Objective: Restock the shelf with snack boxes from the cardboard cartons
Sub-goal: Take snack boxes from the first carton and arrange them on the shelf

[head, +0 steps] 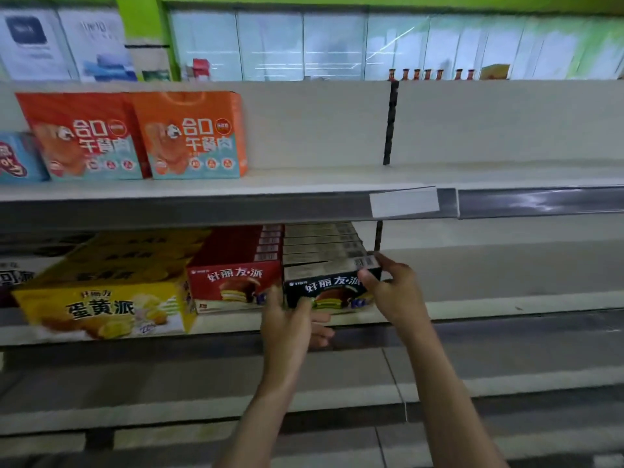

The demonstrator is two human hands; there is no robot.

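Black snack box (332, 288) is being gripped by left hand (288, 327) and right hand (393, 287), squaring it at the shelf (506, 309) front edge beside red boxes (234, 287).

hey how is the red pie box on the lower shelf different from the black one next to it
The red pie box stands untouched; the black pie box is held by the left hand and right hand. The red box shows a white filling; the black one a green filling. Both stand front-facing, side by side, and carry the same brand lettering.
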